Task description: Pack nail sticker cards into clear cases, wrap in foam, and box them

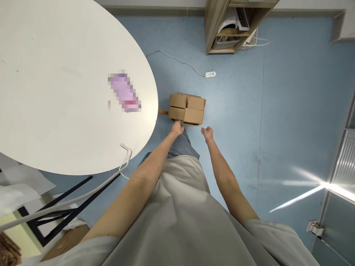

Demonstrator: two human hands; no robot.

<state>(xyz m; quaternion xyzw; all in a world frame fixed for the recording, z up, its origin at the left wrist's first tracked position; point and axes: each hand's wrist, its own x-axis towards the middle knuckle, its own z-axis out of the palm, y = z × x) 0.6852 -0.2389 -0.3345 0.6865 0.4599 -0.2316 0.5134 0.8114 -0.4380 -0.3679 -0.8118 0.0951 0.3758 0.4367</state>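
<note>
Below me is a brown cardboard box (194, 115), its top flaps folded down over one another. My left hand (177, 128) is at the near left edge of the box, its fingers closed against the cardboard; the fingertips are partly hidden. Off the near right corner, my right hand (207, 133) hangs apart from the box. Its fingers are loosely bent and spread, with nothing in them.
A round white table (83, 140) fills the left, bearing a blurred pink item (124, 92). On the blue floor lies a white power strip (210, 74) with its cord. A wooden shelf (215, 22) stands against the far wall. Behind left are black metal legs (80, 207).
</note>
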